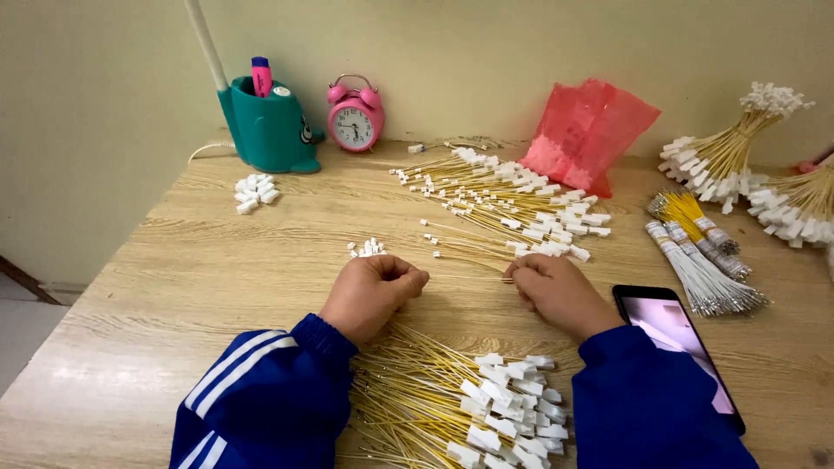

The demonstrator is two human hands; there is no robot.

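One pink alarm clock (pixel 354 117), one teal pen holder (pixel 268 128), one smartphone (pixel 678 346), one pink plastic bag (pixel 586 132), two hands: left hand (pixel 372 293), right hand (pixel 560 292).

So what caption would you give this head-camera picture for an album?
Two hands, left hand and right hand, pinch a thin yellow wire between them above piles of wires on a wooden table.

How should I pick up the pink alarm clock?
Probably by its round body: the pink alarm clock stands upright at the wall, face forward. Come from the front and pinch both sides below the bells; the teal pen holder stands close on one side.
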